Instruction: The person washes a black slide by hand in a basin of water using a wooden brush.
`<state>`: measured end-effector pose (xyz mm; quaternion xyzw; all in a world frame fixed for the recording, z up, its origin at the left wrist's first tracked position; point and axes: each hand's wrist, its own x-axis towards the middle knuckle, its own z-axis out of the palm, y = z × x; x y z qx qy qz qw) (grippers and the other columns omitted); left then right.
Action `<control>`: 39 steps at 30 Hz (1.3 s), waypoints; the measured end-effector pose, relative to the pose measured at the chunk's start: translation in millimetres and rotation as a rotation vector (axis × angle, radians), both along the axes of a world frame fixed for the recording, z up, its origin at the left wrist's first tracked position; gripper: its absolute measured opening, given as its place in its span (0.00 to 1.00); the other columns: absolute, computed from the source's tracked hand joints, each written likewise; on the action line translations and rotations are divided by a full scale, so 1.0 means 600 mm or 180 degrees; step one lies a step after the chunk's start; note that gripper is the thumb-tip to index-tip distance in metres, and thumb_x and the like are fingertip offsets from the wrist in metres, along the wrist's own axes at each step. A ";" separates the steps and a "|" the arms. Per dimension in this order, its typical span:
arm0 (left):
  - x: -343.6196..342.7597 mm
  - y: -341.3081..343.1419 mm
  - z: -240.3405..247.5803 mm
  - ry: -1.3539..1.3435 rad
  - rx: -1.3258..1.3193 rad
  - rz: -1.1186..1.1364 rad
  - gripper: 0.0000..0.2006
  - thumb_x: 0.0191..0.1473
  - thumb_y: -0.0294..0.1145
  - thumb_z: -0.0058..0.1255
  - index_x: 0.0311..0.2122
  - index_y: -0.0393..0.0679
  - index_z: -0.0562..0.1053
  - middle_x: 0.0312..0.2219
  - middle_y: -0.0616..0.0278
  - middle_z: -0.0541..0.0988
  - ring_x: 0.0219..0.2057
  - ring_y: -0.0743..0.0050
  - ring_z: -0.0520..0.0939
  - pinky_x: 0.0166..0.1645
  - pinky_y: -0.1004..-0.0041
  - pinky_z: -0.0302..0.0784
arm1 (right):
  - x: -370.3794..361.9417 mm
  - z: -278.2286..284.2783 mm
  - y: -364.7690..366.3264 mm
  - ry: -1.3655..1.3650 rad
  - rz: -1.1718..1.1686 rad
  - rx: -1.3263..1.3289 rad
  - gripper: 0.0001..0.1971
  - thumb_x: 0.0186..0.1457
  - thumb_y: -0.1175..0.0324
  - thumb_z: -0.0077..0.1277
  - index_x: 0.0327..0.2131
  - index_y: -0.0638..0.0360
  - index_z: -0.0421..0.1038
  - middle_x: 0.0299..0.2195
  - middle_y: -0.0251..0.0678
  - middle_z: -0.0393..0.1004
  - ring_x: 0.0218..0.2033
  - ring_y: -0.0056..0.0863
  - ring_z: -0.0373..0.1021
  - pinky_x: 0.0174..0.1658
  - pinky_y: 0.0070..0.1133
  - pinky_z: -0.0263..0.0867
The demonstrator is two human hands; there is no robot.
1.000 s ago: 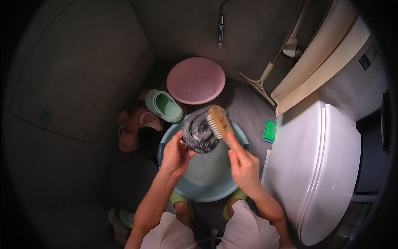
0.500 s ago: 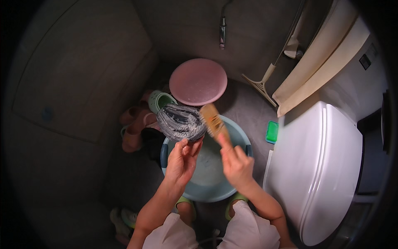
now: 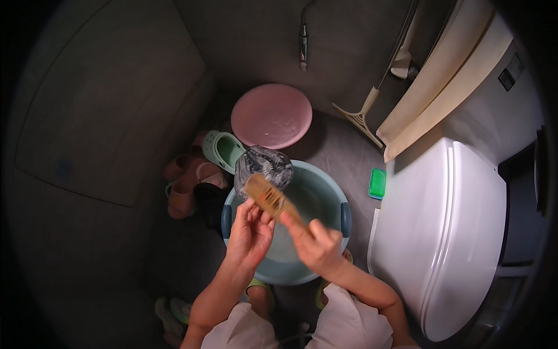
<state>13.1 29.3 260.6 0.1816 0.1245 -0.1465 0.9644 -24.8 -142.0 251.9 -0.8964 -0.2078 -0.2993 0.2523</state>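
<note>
Over the light blue basin (image 3: 293,278), which has water in it, my left hand (image 3: 250,235) is closed on the near end of a grey, dark-patterned knit shoe (image 3: 266,161). My right hand (image 3: 318,247) grips the handle of a wooden scrub brush (image 3: 271,199). The brush head lies across the near end of the shoe, just above my left fingertips, and hides that part. Its bristle side faces away from view. Both hands are above the basin's middle and left side.
Beyond the blue basin stands a pink basin (image 3: 271,115). Left of it are a pale green clog (image 3: 226,152) and pink slippers (image 3: 181,200). A green soap box (image 3: 377,183) sits beside the white toilet (image 3: 415,232). A squeegee (image 3: 365,120) leans on the back wall near a beige curtain (image 3: 433,87).
The brush has swung left and nearer, from the shoe's right side to across its near end. The shoe has turned in my left hand, and the view has shifted slightly.
</note>
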 end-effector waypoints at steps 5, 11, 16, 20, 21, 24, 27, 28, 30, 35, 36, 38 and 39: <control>0.005 -0.033 0.051 0.0437 0.0483 0.0230 0.08 0.59 0.33 0.48 0.38 0.40 0.68 0.36 0.61 0.76 0.45 0.67 0.77 0.60 0.67 0.66 | 0.012 0.006 -0.015 -0.0100 -0.0364 0.0454 0.30 0.42 0.75 0.55 0.54 0.43 0.72 0.18 0.27 0.51 0.11 0.20 0.55 0.14 0.21 0.58; -0.002 -0.025 0.026 0.0201 0.0117 0.0050 0.08 0.59 0.34 0.48 0.34 0.41 0.67 0.34 0.63 0.76 0.45 0.64 0.77 0.62 0.66 0.63 | 0.007 0.021 -0.029 -0.0031 -0.0258 0.0213 0.29 0.42 0.79 0.55 0.52 0.48 0.74 0.18 0.28 0.54 0.11 0.23 0.55 0.14 0.20 0.60; 0.010 -0.008 -0.030 -0.0769 -0.0933 -0.0386 0.14 0.59 0.34 0.48 0.46 0.36 0.70 0.45 0.57 0.76 0.49 0.63 0.76 0.62 0.67 0.62 | -0.011 0.023 -0.020 -0.0030 -0.0259 0.0160 0.31 0.40 0.78 0.56 0.53 0.47 0.72 0.19 0.28 0.53 0.10 0.23 0.55 0.15 0.20 0.61; -0.003 -0.005 -0.020 -0.0108 -0.0009 -0.0200 0.16 0.58 0.35 0.46 0.47 0.35 0.69 0.46 0.55 0.76 0.50 0.60 0.75 0.64 0.65 0.60 | -0.019 0.024 -0.027 0.0157 0.0021 0.0002 0.33 0.40 0.77 0.56 0.55 0.43 0.71 0.18 0.27 0.51 0.10 0.22 0.54 0.15 0.21 0.61; -0.004 -0.009 -0.004 -0.0029 0.0211 -0.0138 0.16 0.58 0.35 0.46 0.46 0.35 0.69 0.45 0.55 0.76 0.49 0.60 0.75 0.63 0.65 0.61 | -0.015 0.032 -0.034 0.0235 -0.0074 0.0155 0.25 0.46 0.75 0.57 0.52 0.53 0.73 0.18 0.31 0.56 0.12 0.27 0.59 0.15 0.24 0.59; 0.005 -0.017 0.017 0.0090 0.0529 -0.0037 0.16 0.58 0.36 0.45 0.46 0.35 0.69 0.45 0.54 0.76 0.49 0.60 0.76 0.62 0.64 0.63 | -0.003 0.027 -0.046 0.0405 -0.0453 0.0643 0.24 0.47 0.75 0.57 0.51 0.52 0.73 0.18 0.31 0.56 0.12 0.28 0.60 0.16 0.25 0.59; 0.012 0.000 -0.029 -0.0201 -0.0300 -0.0288 0.17 0.57 0.35 0.43 0.47 0.34 0.69 0.47 0.51 0.75 0.51 0.58 0.74 0.63 0.61 0.63 | -0.025 0.042 -0.029 0.0528 0.0072 0.0508 0.26 0.49 0.75 0.56 0.54 0.52 0.70 0.17 0.33 0.60 0.13 0.29 0.61 0.17 0.25 0.59; 0.016 0.006 -0.042 -0.0432 -0.0887 -0.0482 0.17 0.57 0.34 0.43 0.48 0.33 0.68 0.49 0.50 0.74 0.53 0.57 0.74 0.64 0.60 0.62 | -0.030 0.043 -0.024 0.0576 0.0326 0.0500 0.26 0.49 0.75 0.55 0.55 0.53 0.69 0.17 0.33 0.61 0.13 0.29 0.61 0.17 0.25 0.59; 0.011 0.016 -0.059 -0.0338 -0.1044 -0.0566 0.17 0.57 0.33 0.42 0.48 0.33 0.68 0.49 0.49 0.74 0.54 0.56 0.73 0.65 0.59 0.61 | -0.021 0.039 -0.030 0.0616 0.0191 0.0549 0.27 0.50 0.76 0.54 0.57 0.51 0.67 0.18 0.36 0.64 0.14 0.31 0.62 0.18 0.26 0.61; 0.022 0.002 -0.060 0.0302 -0.0603 -0.0473 0.15 0.57 0.32 0.40 0.45 0.33 0.68 0.45 0.51 0.76 0.47 0.58 0.77 0.57 0.62 0.72 | 0.020 -0.015 -0.044 0.0565 -0.0205 0.1193 0.28 0.51 0.73 0.55 0.57 0.47 0.67 0.18 0.34 0.65 0.14 0.31 0.65 0.18 0.28 0.64; 0.028 0.007 -0.076 0.0346 -0.0730 -0.0502 0.15 0.57 0.32 0.41 0.44 0.33 0.68 0.44 0.52 0.76 0.46 0.59 0.78 0.55 0.63 0.75 | 0.016 -0.019 -0.037 0.0566 -0.0185 0.1228 0.27 0.51 0.73 0.55 0.57 0.47 0.67 0.18 0.34 0.65 0.14 0.31 0.64 0.18 0.28 0.64; 0.034 0.018 -0.109 0.0854 -0.0556 -0.0250 0.14 0.56 0.32 0.41 0.43 0.34 0.68 0.40 0.53 0.76 0.39 0.61 0.79 0.47 0.66 0.79 | -0.011 0.005 -0.012 0.1016 0.0157 0.0943 0.24 0.52 0.74 0.54 0.55 0.50 0.69 0.19 0.36 0.68 0.16 0.34 0.66 0.21 0.29 0.66; 0.036 0.024 -0.124 0.1106 -0.0466 -0.0125 0.14 0.55 0.32 0.41 0.43 0.34 0.68 0.39 0.54 0.77 0.35 0.62 0.79 0.43 0.68 0.82 | -0.014 -0.001 -0.007 0.1126 0.0236 0.0832 0.25 0.52 0.74 0.54 0.55 0.48 0.69 0.19 0.36 0.69 0.16 0.34 0.67 0.21 0.29 0.66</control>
